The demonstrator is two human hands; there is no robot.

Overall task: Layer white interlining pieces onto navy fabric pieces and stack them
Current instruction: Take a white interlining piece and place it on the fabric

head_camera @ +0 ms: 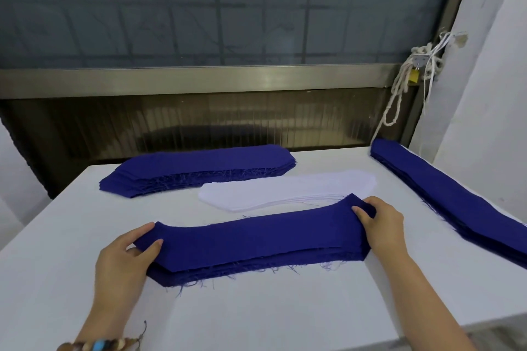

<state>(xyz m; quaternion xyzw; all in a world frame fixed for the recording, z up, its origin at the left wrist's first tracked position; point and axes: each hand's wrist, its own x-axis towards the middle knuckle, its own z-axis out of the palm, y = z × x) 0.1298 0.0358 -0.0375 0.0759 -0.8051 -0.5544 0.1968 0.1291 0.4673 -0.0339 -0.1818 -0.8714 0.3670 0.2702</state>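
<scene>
Because the surface works as a sorting bench, supplies ring it: the right navy stack along one side, the far navy stack behind, the white interlining pile midway, probably for easy reach. Nearest lies the working navy stack; the left hand pinches its top piece's left end and the right hand grips the right end, apparently to square it.
</scene>
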